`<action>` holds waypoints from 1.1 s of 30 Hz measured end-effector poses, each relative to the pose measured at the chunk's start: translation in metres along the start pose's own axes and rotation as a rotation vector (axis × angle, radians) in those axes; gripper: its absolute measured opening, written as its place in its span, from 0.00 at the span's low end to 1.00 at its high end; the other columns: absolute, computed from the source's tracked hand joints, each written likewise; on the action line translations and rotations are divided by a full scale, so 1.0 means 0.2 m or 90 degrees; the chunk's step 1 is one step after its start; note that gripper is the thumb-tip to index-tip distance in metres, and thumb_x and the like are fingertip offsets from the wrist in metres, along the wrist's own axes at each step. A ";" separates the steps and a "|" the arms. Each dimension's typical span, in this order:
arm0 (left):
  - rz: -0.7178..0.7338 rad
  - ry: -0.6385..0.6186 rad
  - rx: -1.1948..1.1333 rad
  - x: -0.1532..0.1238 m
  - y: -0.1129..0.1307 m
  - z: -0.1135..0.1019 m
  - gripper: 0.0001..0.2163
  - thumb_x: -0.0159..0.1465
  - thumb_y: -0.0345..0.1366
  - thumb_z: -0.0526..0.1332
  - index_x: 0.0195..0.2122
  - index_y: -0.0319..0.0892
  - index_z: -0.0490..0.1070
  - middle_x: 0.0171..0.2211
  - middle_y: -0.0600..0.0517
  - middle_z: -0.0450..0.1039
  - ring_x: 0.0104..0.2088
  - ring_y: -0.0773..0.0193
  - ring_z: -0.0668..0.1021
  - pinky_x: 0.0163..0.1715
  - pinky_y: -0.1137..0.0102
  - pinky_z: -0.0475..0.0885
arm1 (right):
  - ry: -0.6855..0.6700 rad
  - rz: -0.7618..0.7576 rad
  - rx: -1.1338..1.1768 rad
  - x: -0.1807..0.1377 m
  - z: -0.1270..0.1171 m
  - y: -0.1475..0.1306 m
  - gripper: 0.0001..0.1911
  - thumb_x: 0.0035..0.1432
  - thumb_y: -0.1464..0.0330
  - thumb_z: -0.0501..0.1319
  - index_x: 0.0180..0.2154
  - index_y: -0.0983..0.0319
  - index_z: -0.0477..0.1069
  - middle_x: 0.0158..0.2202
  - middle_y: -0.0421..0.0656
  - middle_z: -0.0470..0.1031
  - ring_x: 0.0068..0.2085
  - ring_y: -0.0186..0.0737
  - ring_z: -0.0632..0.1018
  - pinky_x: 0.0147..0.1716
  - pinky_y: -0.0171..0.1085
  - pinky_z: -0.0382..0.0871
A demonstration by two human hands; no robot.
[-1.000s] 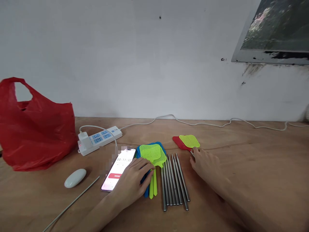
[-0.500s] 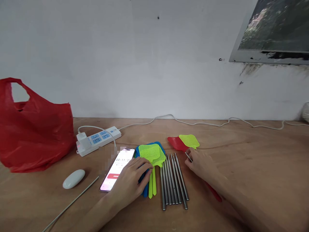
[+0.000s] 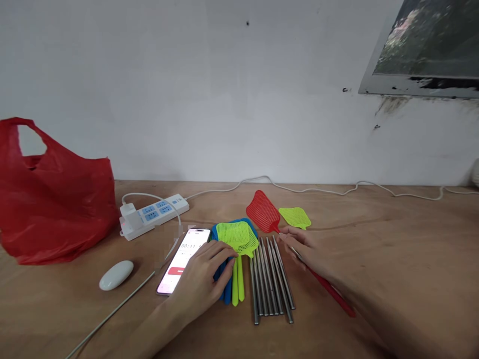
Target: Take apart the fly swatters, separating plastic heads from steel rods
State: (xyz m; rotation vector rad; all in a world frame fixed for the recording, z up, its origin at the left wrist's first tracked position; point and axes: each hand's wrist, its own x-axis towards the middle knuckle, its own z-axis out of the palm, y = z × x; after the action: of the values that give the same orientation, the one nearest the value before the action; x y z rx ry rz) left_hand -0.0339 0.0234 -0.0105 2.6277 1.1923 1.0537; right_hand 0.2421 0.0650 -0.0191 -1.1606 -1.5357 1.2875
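My right hand point(image 3: 305, 249) is closed around the thin metal shaft of a red fly swatter point(image 3: 263, 212). The swatter's mesh head points up and left, tilted off the table, and its red handle runs out below my wrist. On the table behind that hand lies a lime-green fly swatter point(image 3: 295, 217), its lower part hidden. My left hand point(image 3: 204, 271) rests loosely, fingers curved and thumb apart, at the edge of a pile of lime-green swatters point(image 3: 236, 234) and blue swatters point(image 3: 227, 294). Between my hands several metal rods point(image 3: 266, 284) lie side by side.
A lit phone point(image 3: 174, 271) showing a timer lies partly under my left hand. Left of it are a white mouse point(image 3: 116, 275), a power strip point(image 3: 155, 214) with a plugged-in charger, and a red plastic bag point(image 3: 60, 209). A white cable point(image 3: 318, 191) runs along the wall.
The red swatter's head has swung up and left, away from the green swatter it lay against, with my right hand on its shaft. My left hand has hardly moved.
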 end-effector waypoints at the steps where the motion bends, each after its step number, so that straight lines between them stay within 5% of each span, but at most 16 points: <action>1: 0.000 -0.003 -0.003 0.00 0.00 0.00 0.09 0.72 0.32 0.54 0.43 0.43 0.74 0.41 0.48 0.77 0.41 0.57 0.78 0.41 0.62 0.74 | -0.010 0.026 0.050 0.00 0.00 0.00 0.19 0.60 0.49 0.59 0.34 0.59 0.68 0.17 0.29 0.59 0.13 0.28 0.56 0.12 0.30 0.48; 22: -0.081 0.070 -0.006 0.00 -0.02 0.00 0.08 0.72 0.36 0.54 0.43 0.46 0.74 0.41 0.48 0.78 0.42 0.55 0.78 0.42 0.61 0.74 | -0.186 0.121 0.212 -0.09 0.09 -0.09 0.24 0.59 0.46 0.63 0.30 0.60 0.65 0.17 0.27 0.49 0.18 0.26 0.45 0.16 0.29 0.40; 33: -0.152 0.115 -0.098 0.01 0.01 -0.01 0.17 0.71 0.40 0.57 0.60 0.48 0.63 0.55 0.45 0.72 0.54 0.51 0.75 0.51 0.57 0.73 | -0.367 0.214 0.215 -0.10 0.07 -0.07 0.20 0.64 0.50 0.60 0.34 0.62 0.69 0.17 0.27 0.52 0.14 0.25 0.48 0.12 0.29 0.42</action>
State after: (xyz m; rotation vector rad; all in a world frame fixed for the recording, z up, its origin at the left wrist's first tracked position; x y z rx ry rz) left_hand -0.0333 0.0229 -0.0076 2.2486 1.3572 1.2985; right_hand 0.2317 0.0419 -0.0070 -0.8894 -1.4545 2.1571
